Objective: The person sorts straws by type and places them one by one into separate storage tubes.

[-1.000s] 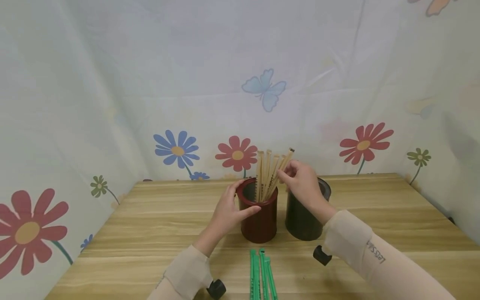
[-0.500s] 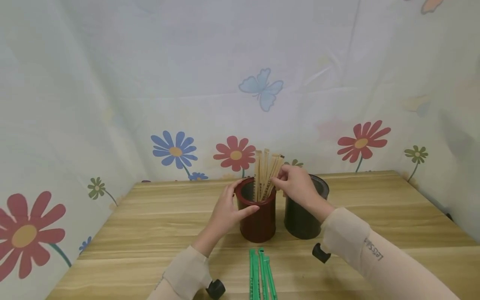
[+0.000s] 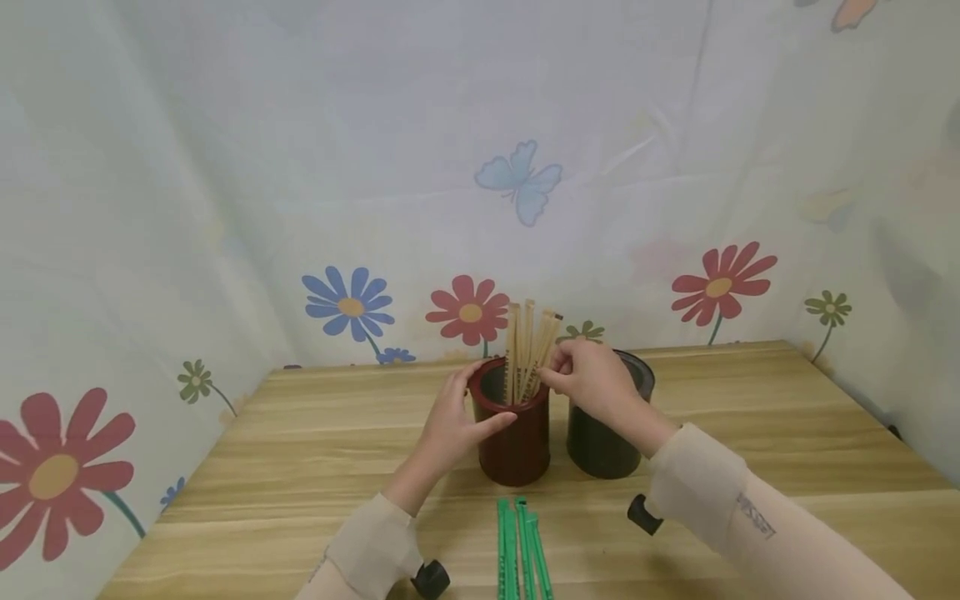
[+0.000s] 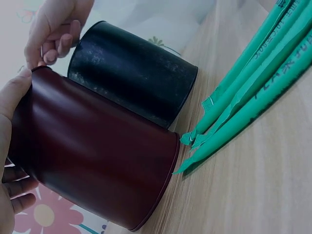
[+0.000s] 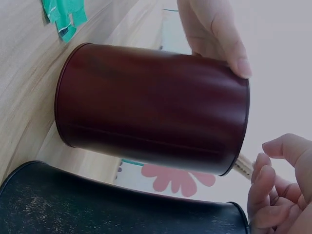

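My left hand [image 3: 447, 425] grips the dark red canister [image 3: 514, 454] near its top, thumb across the front and fingers round the far left side. Several straws in tan printed paper wrappers [image 3: 528, 342] stand in it, leaning right. My right hand [image 3: 592, 379] is at the canister's right rim, fingertips right by the straws. In the right wrist view its thumb and bent index finger [image 5: 260, 181] are slightly apart with nothing visible between them; part of a tan straw [image 5: 243, 166] shows beyond. The dark green canister [image 3: 600, 446] stands just right, partly behind my right hand.
Several green-wrapped straws [image 3: 522, 550] lie side by side on the wood-grain table [image 3: 300, 467], in front of the red canister. A pale cloth [image 3: 375, 225] printed with flowers and a butterfly hangs behind the table. Black wrist cameras [image 3: 431, 578] sit below both wrists.
My right hand lowered the dark-tipped straw leftward into the red canister, then slid down towards the rim while the straw stayed in place. My left hand keeps its grip.
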Motion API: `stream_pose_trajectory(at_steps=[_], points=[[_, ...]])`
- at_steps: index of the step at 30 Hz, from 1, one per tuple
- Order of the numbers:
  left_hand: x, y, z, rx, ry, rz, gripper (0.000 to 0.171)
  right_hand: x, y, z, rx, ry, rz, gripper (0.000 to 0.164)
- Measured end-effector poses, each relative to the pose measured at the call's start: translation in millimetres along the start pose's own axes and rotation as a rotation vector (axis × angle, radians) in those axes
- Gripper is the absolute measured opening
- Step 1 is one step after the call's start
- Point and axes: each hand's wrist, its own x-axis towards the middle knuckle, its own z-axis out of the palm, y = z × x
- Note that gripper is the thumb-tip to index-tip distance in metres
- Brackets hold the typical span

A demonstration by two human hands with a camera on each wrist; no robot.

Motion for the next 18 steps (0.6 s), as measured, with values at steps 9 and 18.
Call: stream_pose_trajectory(at_steps=[9,18], points=[[-2.6,3.9,-1.0,0.042,-0.006,0.025,0.093,-25,1,0,-0.032,0.075,-0.161,0.015],[-7.2,25.5,-17.0,0.144,0.070,0.103,0.094,-38,13,-11,-0.105,0.228,-0.389,0.041]])
